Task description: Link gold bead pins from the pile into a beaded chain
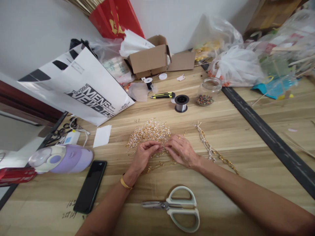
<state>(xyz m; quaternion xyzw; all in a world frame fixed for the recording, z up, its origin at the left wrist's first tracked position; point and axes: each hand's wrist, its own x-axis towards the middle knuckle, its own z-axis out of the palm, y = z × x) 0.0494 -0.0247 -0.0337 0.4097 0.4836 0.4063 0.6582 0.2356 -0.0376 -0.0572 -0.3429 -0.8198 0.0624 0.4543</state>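
my left hand (pixel 145 153) + right hand (pixel 181 151): both pinching some tiny piece (pixel 163 147), can't ID it | step: fiddly fingerwork, near side of bead pile (pixel 150 131), I guess | next: needs steadiness imo

Pale wood-grain desk (pixel 123 200). Left hand (pixel 143 154), yellow band (pixel 124 183) at wrist, and right hand (pixel 182 152): fingertips pinched, nearly meeting, on a tiny piece (pixel 162 147) too small to identify. Just behind: loose heap of small gold and whitish pieces (pixel 150 131). Right of the hands, gold-and-silver-toned strands (pixel 209 149). Nearer: white-handled metal scissors (pixel 169 205), blades pointing left. Dark flat phone (pixel 90 186) near left forearm. Beyond heap: yellow-and-black cutter (pixel 162 95); black spool of silvery wire (pixel 181 106); clear round jar (pixel 209 89), multicoloured beads (pixel 205 100) at bottom.
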